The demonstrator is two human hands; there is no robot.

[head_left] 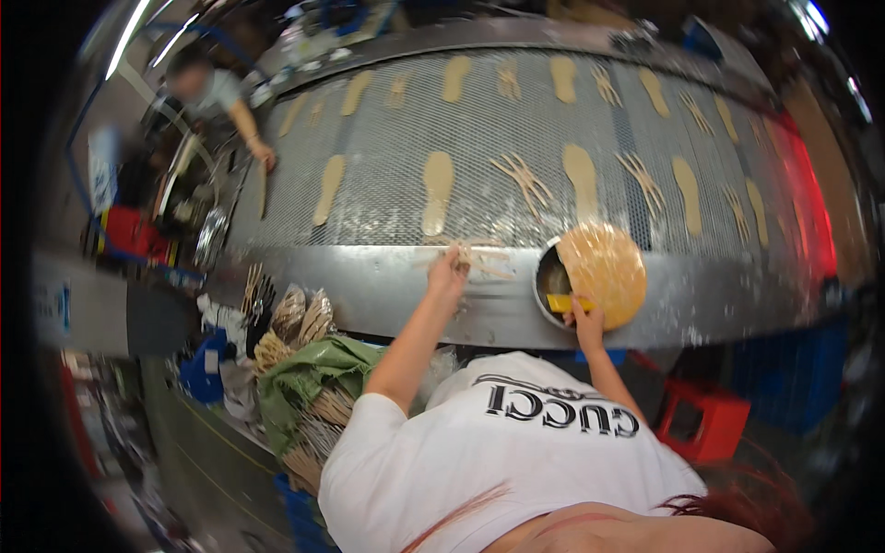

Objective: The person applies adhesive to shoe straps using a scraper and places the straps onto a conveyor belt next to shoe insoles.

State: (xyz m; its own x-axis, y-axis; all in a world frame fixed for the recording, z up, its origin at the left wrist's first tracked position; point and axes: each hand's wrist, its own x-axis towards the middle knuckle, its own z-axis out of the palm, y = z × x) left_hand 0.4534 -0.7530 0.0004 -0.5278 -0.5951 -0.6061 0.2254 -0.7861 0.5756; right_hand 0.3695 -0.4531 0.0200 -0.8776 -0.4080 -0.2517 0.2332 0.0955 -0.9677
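My left hand (449, 271) is closed on a tan strappy shoe upper (484, 262), its thin straps spreading to the right over the metal ledge. My right hand (586, 318) grips a yellow tool (560, 302), perhaps a brush or scraper, whose working end I cannot make out. That tool lies across the opening of a round metal pot (546, 285). A round orange-tan cover (610, 275) with a glossy, plastic-like surface hides most of the pot. Just beyond it, a tan insole (581, 175) lies on the mesh conveyor belt (489, 124).
Insoles (438, 192) and strappy uppers (523, 182) alternate in two rows on the belt. A person (221, 100) reaches over its left end. A green sack (309, 373) of straps stands left of me, a red stool (705, 419) to the right. Red light glows at the belt's right end.
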